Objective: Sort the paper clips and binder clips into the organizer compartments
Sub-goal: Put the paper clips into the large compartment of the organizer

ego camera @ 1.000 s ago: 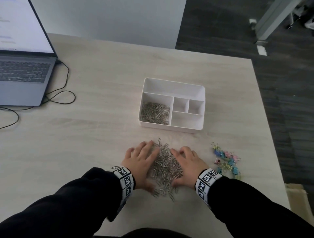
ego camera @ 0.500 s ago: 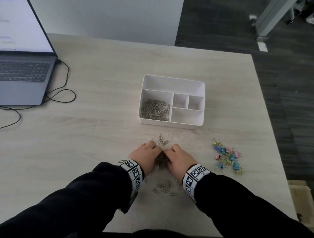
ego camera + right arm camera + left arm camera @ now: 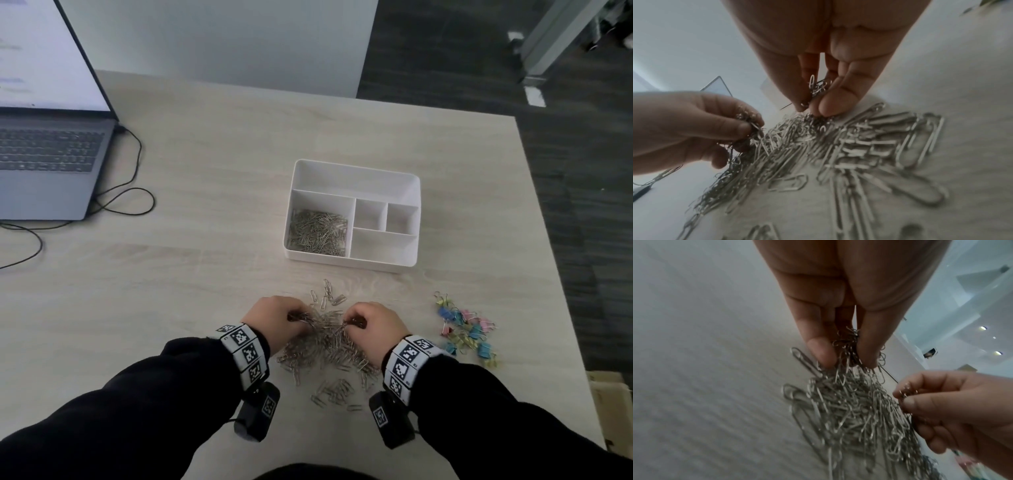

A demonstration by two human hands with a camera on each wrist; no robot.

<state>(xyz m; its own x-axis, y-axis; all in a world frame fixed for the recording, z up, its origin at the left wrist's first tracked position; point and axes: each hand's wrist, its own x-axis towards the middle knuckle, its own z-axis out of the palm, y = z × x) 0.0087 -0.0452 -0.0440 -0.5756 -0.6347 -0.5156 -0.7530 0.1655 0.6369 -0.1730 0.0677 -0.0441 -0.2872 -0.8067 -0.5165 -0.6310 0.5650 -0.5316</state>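
Bare counter (image 3: 212, 281) lay open at centre left; the organizer (image 3: 352, 173) blocked upper centre, binder clips (image 3: 466, 329) lower right, laptop (image 3: 44, 164) upper left.

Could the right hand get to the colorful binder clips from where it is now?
Probably yes: the binder clips lie loose on the table just right of the right hand, nothing between. But it's gripping paper clips and would need to drop them.

Nothing here can be read as words or numbers. The wristbands (image 3: 245, 353) on both wrists carry black-and-white square code markers, as do the small cameras (image 3: 257, 411) strapped under them, but these are patterns, not letters. The laptop screen (image 3: 44, 54) shows faint lines too blurred to make out.
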